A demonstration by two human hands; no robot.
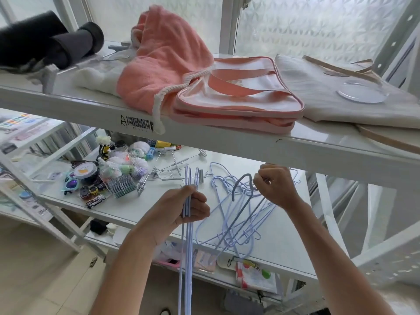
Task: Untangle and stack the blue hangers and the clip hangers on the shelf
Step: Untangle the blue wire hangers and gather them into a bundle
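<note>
Over the white middle shelf (141, 208), my left hand (186, 209) grips a bundle of pale blue hangers (187, 246) by their straight bars; they run from above my fist down past the shelf's front edge. My right hand (273, 187) pinches the hook end of a tangled clump of blue hangers (234, 223), lifted at a slant over the shelf's right half. A darker hook (242, 184) sticks up from that clump. Silver clip hangers (175, 171) lie farther back on the same shelf.
The upper shelf (204, 137) hangs close above my right hand and carries a pink towel (163, 64), a pink-trimmed bag (238, 96) and a white bag (341, 96). Toy cars (93, 194), sunglasses, mesh pouches and a ribbed grey pad (121, 184) crowd the middle shelf's left part.
</note>
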